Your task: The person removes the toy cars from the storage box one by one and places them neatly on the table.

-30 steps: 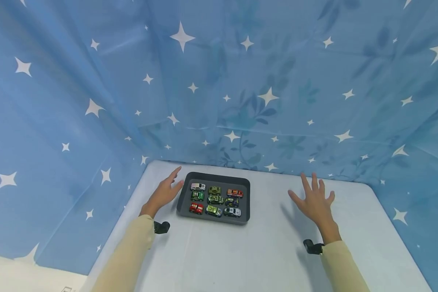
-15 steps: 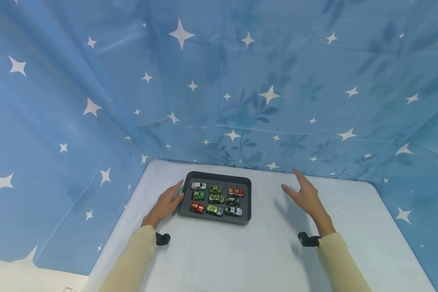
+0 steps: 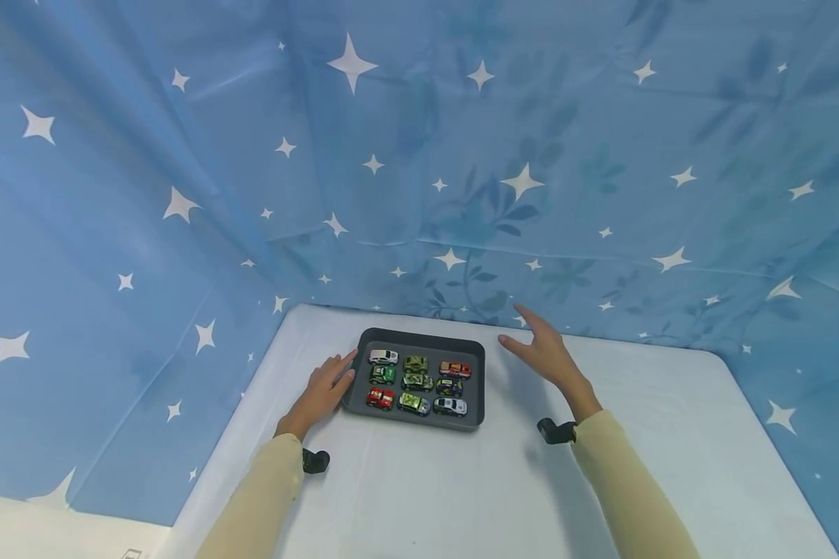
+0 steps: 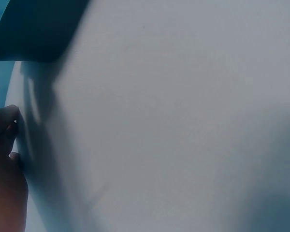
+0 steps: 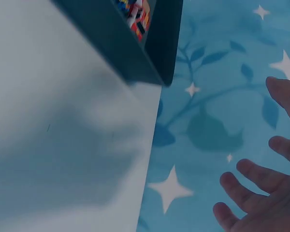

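A dark grey rectangular tray (image 3: 419, 335) lies near the back of the white table, holding several small toy cars in rows. Among them are a red car (image 3: 381, 398), a green car (image 3: 382, 374), a silver car (image 3: 450, 406) and an orange-red car (image 3: 455, 369). My left hand (image 3: 319, 394) is at the tray's left side, thumb and fingertips right at the rim. To the right of the tray, my right hand (image 3: 547, 353) is held above the table, fingers extended and thumb apart. In the right wrist view that hand (image 5: 266, 193) holds nothing, with the tray corner (image 5: 154, 63) ahead.
The white table (image 3: 419, 497) ends at a blue star-patterned curtain (image 3: 419, 155) along the back and both sides. A black wrist camera (image 3: 316, 461) sits on the left wrist, another black camera (image 3: 556, 431) on the right.
My right hand has moved left toward the tray, turning from palm-down spread to side-on. My left hand has come in from just off the tray to its left rim.
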### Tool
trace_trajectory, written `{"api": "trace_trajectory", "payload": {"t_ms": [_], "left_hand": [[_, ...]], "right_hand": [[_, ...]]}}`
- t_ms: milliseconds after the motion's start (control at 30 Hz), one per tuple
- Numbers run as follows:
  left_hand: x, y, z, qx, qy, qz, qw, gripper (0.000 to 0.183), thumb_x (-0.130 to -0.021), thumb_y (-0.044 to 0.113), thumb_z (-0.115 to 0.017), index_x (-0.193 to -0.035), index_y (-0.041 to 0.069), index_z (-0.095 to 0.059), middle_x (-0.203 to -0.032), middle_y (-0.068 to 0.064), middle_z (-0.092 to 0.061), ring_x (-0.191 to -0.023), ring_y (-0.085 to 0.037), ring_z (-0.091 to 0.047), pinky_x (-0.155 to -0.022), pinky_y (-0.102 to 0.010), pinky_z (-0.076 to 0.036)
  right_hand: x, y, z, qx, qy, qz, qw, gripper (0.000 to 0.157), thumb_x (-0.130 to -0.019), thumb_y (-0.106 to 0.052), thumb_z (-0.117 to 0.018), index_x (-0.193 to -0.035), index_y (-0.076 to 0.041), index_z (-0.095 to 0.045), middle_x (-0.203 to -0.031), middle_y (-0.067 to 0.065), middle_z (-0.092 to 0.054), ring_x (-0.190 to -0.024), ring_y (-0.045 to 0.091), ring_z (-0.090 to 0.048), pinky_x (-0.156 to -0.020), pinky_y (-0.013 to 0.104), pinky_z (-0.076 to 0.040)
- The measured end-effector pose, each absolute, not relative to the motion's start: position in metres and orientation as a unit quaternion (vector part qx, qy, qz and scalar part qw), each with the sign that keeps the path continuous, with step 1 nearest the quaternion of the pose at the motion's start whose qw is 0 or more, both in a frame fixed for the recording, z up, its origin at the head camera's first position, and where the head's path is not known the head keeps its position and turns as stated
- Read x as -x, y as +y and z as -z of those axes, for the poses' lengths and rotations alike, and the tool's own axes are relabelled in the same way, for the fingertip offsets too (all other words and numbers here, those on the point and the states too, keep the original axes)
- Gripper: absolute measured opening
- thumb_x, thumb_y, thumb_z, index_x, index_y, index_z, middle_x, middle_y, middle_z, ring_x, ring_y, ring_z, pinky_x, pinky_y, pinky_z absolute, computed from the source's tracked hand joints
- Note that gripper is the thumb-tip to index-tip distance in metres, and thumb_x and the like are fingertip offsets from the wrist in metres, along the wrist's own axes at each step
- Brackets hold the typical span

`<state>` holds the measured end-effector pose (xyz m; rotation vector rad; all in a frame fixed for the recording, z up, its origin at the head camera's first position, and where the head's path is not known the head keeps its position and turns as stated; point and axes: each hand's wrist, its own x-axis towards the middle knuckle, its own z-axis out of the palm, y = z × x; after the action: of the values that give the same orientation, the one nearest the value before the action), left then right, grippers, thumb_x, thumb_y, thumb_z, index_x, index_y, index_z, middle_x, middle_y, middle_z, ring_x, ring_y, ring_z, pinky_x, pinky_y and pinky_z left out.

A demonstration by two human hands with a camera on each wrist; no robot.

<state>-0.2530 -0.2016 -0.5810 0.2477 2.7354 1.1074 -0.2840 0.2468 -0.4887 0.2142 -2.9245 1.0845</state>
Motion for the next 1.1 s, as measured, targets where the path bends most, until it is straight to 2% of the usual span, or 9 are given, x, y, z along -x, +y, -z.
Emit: {"api": "trace_trajectory", "payload": {"t_ms": [667,867,1100], "left_hand": [[0.253,-0.203,0.580,-0.083,0.920,-0.372,0.092,0.058,-0.118,0.040,-0.042,-0.172,0.022,-0.030,-0.174,-0.020,-0.024,-0.163,-0.040,-0.010,-0.131,-0.058,0.002],[0.254,-0.203,0.578,-0.082,0.920,-0.372,0.092,0.057,-0.118,0.040,-0.042,-0.172,0.022,-0.031,-0.174,-0.021,-0.024,-0.163,-0.040,-0.011,-0.131,-0.058,0.002],[0.254,-0.203,0.581,-0.085,0.920,-0.373,0.081,0.056,-0.118,0.037,-0.043,-0.171,0.020,-0.033,-0.173,-0.021,-0.027,-0.162,-0.042,-0.012,-0.130,-0.061,0.001]], "right_hand": [[0.307,0.156,0.489,-0.188,-0.904,-0.384,-0.004,0.074,-0.102,-0.035,-0.076,-0.163,-0.005,-0.045,-0.165,0.020,-0.044,-0.152,0.043,-0.039,-0.122,0.064,-0.035],[0.314,0.132,0.489,-0.225,-0.893,-0.391,-0.013,0.069,-0.103,-0.034,-0.076,-0.161,-0.007,-0.049,-0.161,0.019,-0.050,-0.143,0.044,-0.051,-0.115,0.065,-0.043],[0.321,0.100,0.490,-0.253,-0.886,-0.389,-0.019,0.057,-0.102,-0.023,-0.078,-0.153,-0.006,-0.060,-0.152,0.016,-0.061,-0.132,0.043,-0.062,-0.103,0.059,-0.055]]}}
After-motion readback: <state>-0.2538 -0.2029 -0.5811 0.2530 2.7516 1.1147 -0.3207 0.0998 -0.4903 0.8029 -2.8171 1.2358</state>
